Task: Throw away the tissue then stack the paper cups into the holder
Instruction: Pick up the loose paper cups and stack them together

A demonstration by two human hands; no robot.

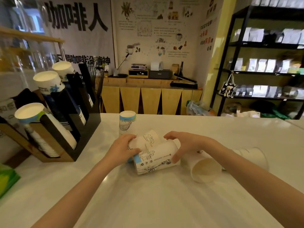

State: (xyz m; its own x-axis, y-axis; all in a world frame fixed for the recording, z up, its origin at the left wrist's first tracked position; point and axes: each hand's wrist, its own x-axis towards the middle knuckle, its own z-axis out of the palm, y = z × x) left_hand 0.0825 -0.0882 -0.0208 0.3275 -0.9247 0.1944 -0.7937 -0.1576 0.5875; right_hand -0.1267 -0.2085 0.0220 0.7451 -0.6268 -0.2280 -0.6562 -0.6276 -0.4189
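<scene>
left hand (122, 149) & right hand (185, 143) clamp the printed paper cups (153, 155) lying mid-counter, holder (54, 122) far left. cups look light, crushable: grip sidewalls gently, near rims.

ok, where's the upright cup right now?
Head view: the upright cup stands upside down on the counter, left of centre, just behind the left hand, right of the holder.

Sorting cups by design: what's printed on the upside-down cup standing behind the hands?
Upside-down cup: white, blue band, dark line drawing; head view.
</scene>
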